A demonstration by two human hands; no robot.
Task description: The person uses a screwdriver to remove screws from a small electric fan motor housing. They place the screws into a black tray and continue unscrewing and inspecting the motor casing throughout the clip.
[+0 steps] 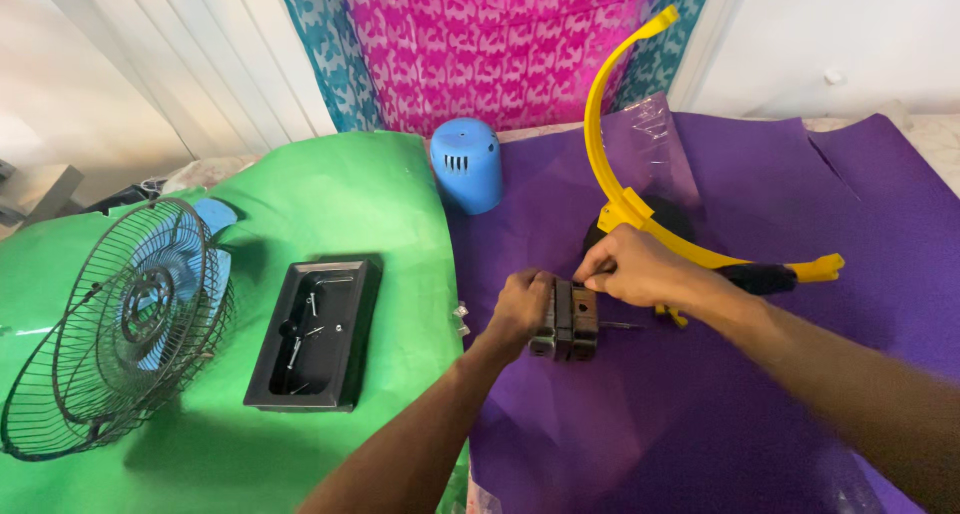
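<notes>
A small dark fan motor block point(572, 324) with a thin shaft sticking out to its right rests on the purple sheet point(760, 414). My left hand point(522, 307) grips its left side. My right hand point(640, 267) is closed over its top right edge, fingers pinched there; what they pinch is hidden. A yellow curved plastic bracket point(612, 164) with a black base stands just behind my right hand.
A blue motor cover point(467, 164) stands at the back centre. On the green sheet point(340, 194) lie a black tray point(318, 334) holding several screws and a black wire fan guard with blue blades point(130, 319). A pink and teal patterned cloth hangs behind.
</notes>
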